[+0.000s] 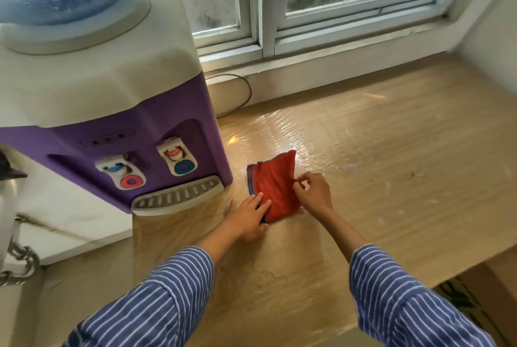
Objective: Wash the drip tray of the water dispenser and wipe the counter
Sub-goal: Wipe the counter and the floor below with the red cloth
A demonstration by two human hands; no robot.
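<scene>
At the centre of the frame, a red microfibre cloth with blue stitched edging (275, 185) lies folded on the glossy, plastic-covered wooden counter (391, 156), just right of the purple-and-cream water dispenser (117, 100). The left hand (249, 213) lies flat with straight fingers pressing the cloth's lower left edge, seemingly to pin it in place, while the right hand (312, 192) pinches the right edge between thumb and forefinger, probably to fold or straighten it into a pad for wiping. The grey slotted plastic drip tray (177, 197) sits in its slot at the dispenser's foot, left of centre, just beside the left hand; whether it has been washed cannot be told. The counter gleams with ripples, from its film or from wetness. Both blue-and-white striped sleeves (156, 302) are pushed back, likely to stay dry
</scene>
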